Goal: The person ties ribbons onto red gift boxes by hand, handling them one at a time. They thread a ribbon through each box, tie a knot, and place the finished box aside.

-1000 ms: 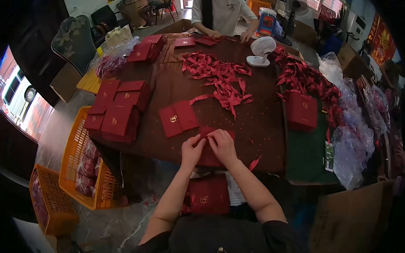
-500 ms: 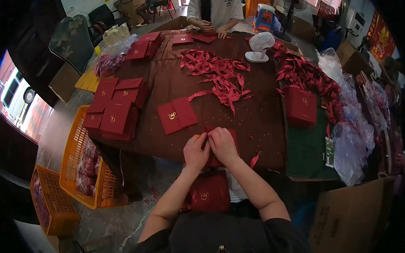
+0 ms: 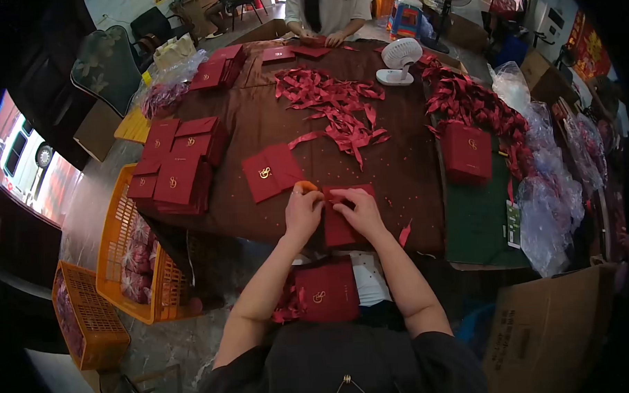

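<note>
A red card packet [image 3: 342, 227] lies at the table's near edge, under my right hand [image 3: 358, 207]. My right hand's thumb and fingers are bent together at its upper part; what they pinch is too small to make out. My left hand [image 3: 304, 209] is just left of the packet, fingers curled, with something orange [image 3: 306, 186] at the fingertips. Another red packet with a gold emblem [image 3: 273, 172] lies up and to the left. Beyond it is a heap of red ribbons [image 3: 332, 102]. A red bag [image 3: 326, 290] rests at my lap.
Stacked red packets [image 3: 178, 170] stand on the left, above an orange crate [image 3: 116, 273]. A small white fan [image 3: 400, 58], more ribbons [image 3: 467, 97] and a red box [image 3: 467, 152] are at the right. A co-worker [image 3: 327, 12] is across the table.
My hands have moved apart, and more of the packet between them shows. The orange thing at my left hand is more visible. The view has shifted slightly; the co-worker's hands have moved.
</note>
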